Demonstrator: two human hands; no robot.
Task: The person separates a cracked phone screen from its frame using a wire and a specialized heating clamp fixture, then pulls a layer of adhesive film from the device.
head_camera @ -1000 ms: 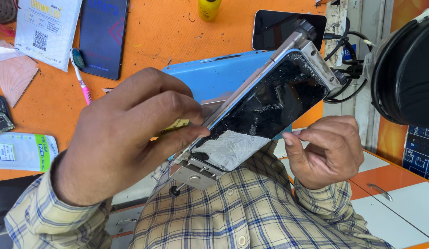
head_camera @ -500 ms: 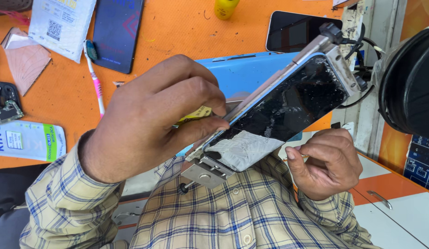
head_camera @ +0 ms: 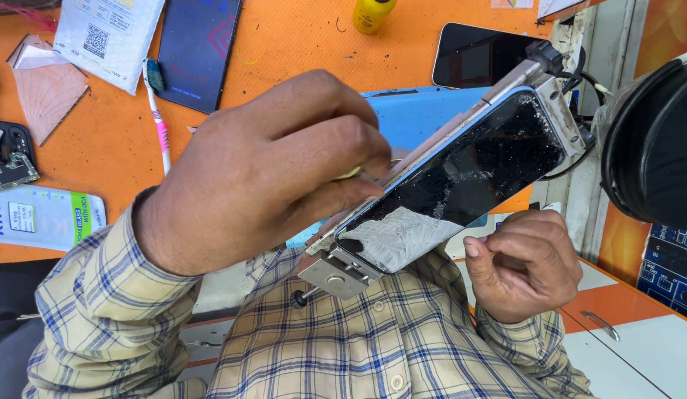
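Note:
A phone with a shattered black screen [head_camera: 461,177] sits tilted in a grey metal clamp [head_camera: 334,272] in front of my checked shirt. A pale patch covers its lower end. My left hand [head_camera: 269,170] reaches over the phone's long upper edge and pinches a small yellow tool [head_camera: 351,173] against it. Just below the phone's lower corner is my right hand [head_camera: 524,262]. Its fingers are curled and pinched together and do not touch the phone. I cannot make out whether anything is in them.
On the orange bench lie a blue mat [head_camera: 417,118], a second phone [head_camera: 476,55], a dark box [head_camera: 198,52], a pink toothbrush [head_camera: 158,111], paper packets [head_camera: 107,33], a yellow bottle [head_camera: 371,13] and a green-white packet [head_camera: 40,218]. A black round device [head_camera: 654,148] stands at right.
My left hand has slid further up along the phone's edge with the yellow tool. My right hand has dropped slightly away from the phone's lower end.

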